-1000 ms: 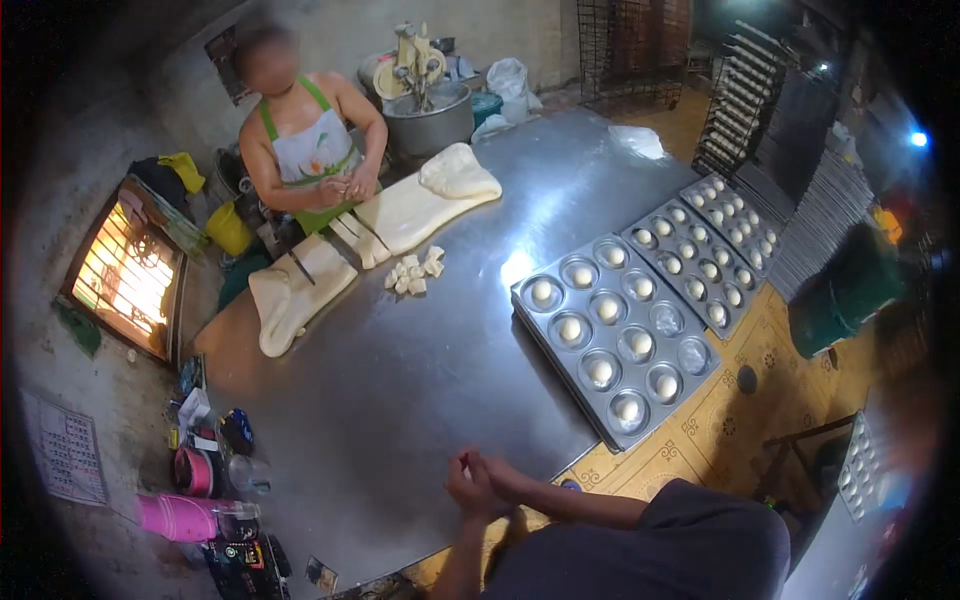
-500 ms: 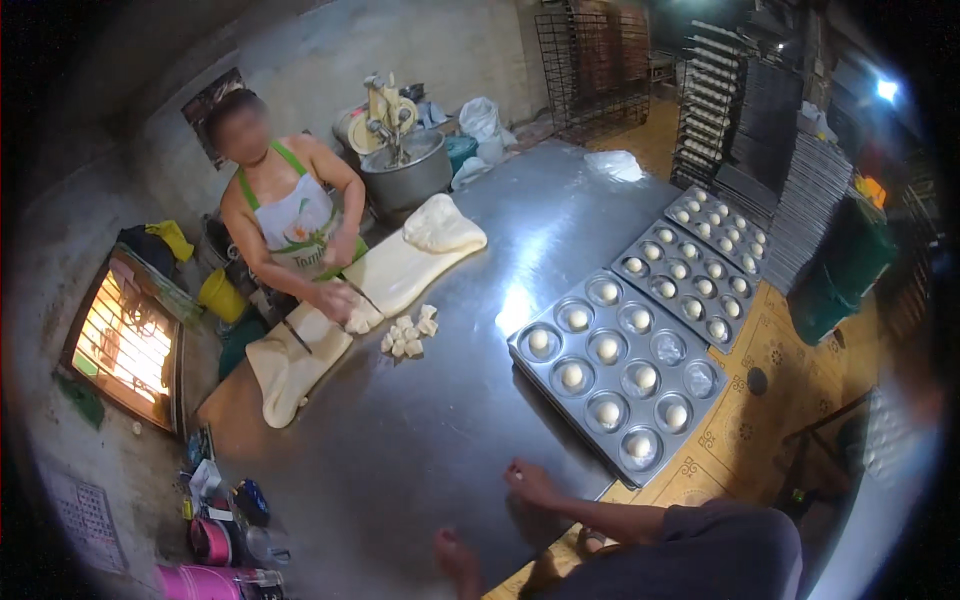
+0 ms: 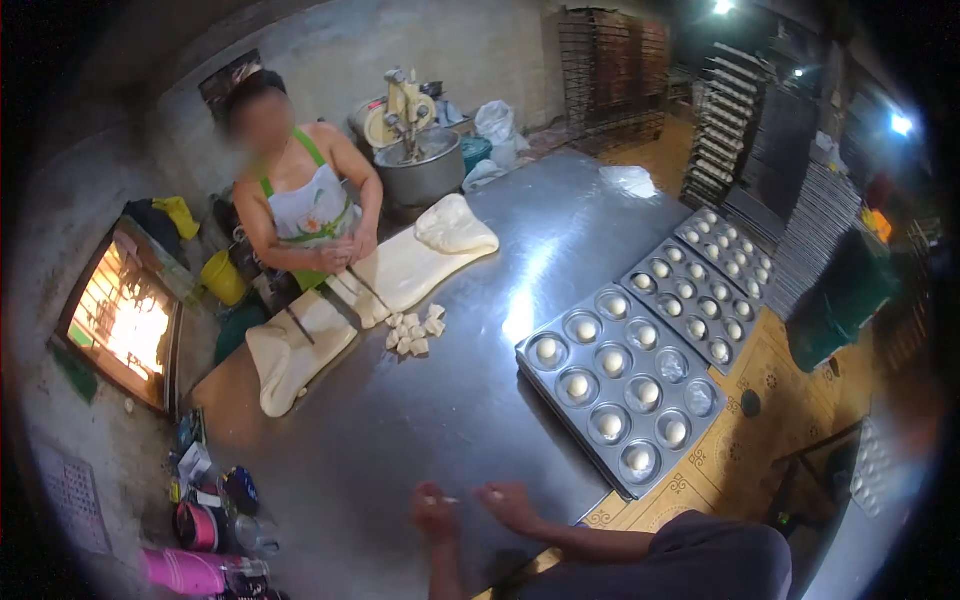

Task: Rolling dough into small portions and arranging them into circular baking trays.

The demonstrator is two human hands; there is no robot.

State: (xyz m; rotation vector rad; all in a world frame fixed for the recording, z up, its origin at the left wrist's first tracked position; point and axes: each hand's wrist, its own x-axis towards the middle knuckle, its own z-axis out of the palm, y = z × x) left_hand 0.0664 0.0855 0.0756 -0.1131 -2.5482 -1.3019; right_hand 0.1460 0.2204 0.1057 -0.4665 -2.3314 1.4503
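Over the near edge of the metal table, my left hand (image 3: 435, 512) is raised with its fingers curled closed. A tiny pale bit shows at its fingertips, too small to name. Close to its right is my right hand (image 3: 508, 505), fingers drawn together; whatever they hold, if anything, is hidden. The hands are apart from each other. Nearest to them on the right sits a muffin-type baking tray (image 3: 532, 362) with round wells, most holding a white dough ball (image 3: 610, 427), two wells bare.
Across the table (image 3: 450, 420), a co-worker in a white and green apron (image 3: 310, 210) stands with hands together at a long dough slab (image 3: 400, 270). Cut dough pieces (image 3: 412, 333) lie beside it. Two more filled trays (image 3: 690, 295) continue behind. A mixer (image 3: 415, 150) stands at the back.
My left hand has risen forward from the table's edge, and my right hand has moved left toward it. The co-worker's hands have come together. The view has shifted slightly.
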